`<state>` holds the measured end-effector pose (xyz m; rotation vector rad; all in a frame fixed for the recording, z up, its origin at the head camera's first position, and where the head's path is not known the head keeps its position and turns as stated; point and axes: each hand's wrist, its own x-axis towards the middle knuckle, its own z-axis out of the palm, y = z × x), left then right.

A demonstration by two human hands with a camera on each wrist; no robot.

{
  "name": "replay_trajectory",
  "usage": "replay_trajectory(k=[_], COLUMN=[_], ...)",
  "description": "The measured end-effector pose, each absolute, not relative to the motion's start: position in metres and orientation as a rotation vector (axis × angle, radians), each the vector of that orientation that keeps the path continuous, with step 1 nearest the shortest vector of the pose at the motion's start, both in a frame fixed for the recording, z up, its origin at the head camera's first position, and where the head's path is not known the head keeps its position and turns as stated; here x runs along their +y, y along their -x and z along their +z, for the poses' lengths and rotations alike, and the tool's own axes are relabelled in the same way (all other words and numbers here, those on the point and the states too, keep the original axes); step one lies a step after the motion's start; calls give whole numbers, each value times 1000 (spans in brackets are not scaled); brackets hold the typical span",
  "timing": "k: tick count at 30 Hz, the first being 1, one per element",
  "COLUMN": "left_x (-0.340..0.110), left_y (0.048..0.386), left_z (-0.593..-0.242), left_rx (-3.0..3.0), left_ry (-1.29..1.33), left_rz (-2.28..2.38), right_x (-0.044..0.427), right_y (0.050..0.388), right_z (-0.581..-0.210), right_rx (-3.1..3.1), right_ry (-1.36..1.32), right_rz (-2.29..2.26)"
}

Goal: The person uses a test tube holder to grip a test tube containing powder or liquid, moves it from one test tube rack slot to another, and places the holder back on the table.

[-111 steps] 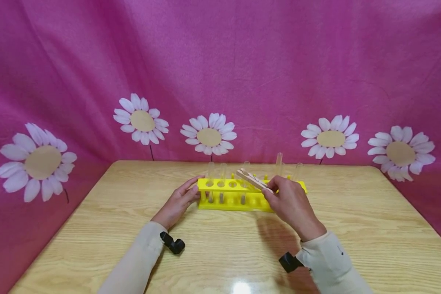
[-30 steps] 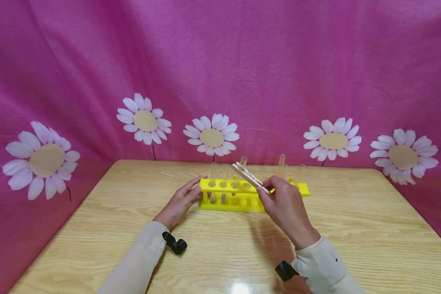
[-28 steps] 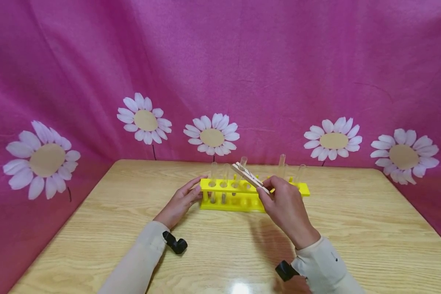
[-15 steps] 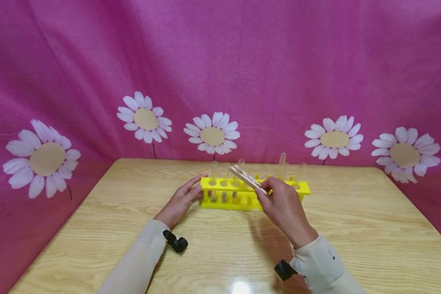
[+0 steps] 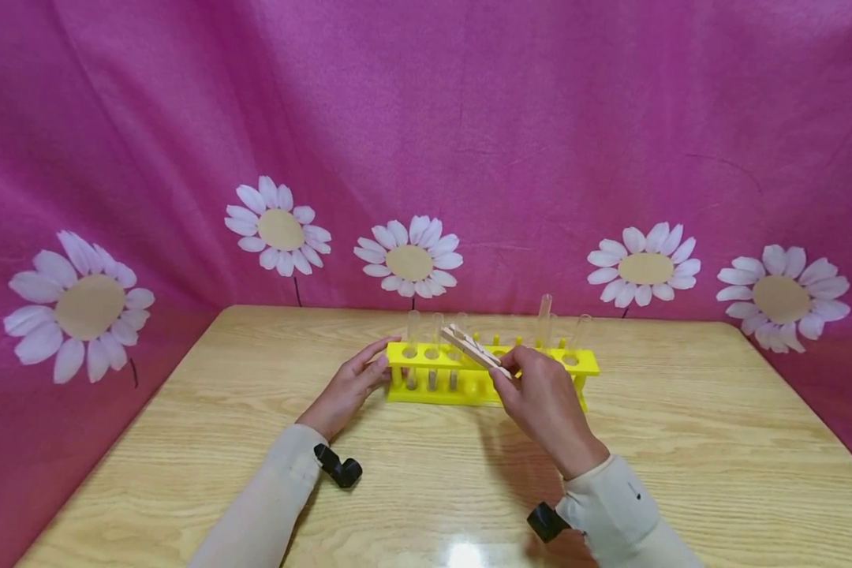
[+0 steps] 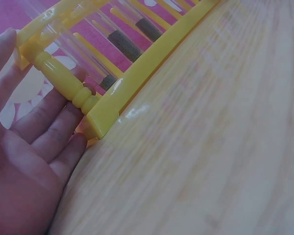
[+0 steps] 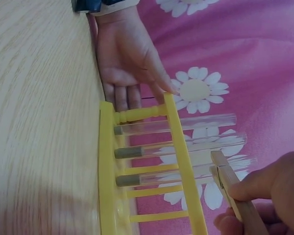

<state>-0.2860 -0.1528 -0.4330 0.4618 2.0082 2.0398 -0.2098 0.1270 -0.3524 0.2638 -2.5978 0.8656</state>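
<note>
A yellow test tube rack (image 5: 490, 398) stands on the table. Its left end is held by my left hand (image 5: 346, 392), thumb at the upper board and fingers behind the end post, as the left wrist view shows. My right hand (image 5: 548, 401) pinches a wooden test tube clamp (image 5: 471, 347). The clamp's tip is at the upper part of the third test tube (image 7: 152, 178) from the left; whether it grips the glass, I cannot tell. That tube sits in the rack with dark material at its bottom. Two similar tubes, the first (image 5: 412, 325) and second (image 5: 436, 330), stand left of it.
More clear tubes, including a taller one (image 5: 543, 315), stand toward the rack's right end, partly behind my right hand. Yellow pegs (image 5: 518, 341) line the rack's back. A pink flowered cloth (image 5: 511, 158) hangs behind the wooden table (image 5: 426, 481).
The tube at the clamp has gone from the fourth hole, up and left, then down into the third. My right hand has moved left and lowered slightly. The left hand keeps its hold.
</note>
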Motion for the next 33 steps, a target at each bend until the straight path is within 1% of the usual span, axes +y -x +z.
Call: replay_trajectory(k=[24, 33], left_x=[-154, -153], left_y=[286, 285], left_z=[-433, -433], left_rx=[2022, 2005], left_ry=[-483, -485], left_rz=[2038, 2053], right_x=[124, 126], right_y=[210, 208], right_z=[-361, -357], right_rx=[-2542, -2456], right_ry=[-362, -374], right_rz=[810, 846])
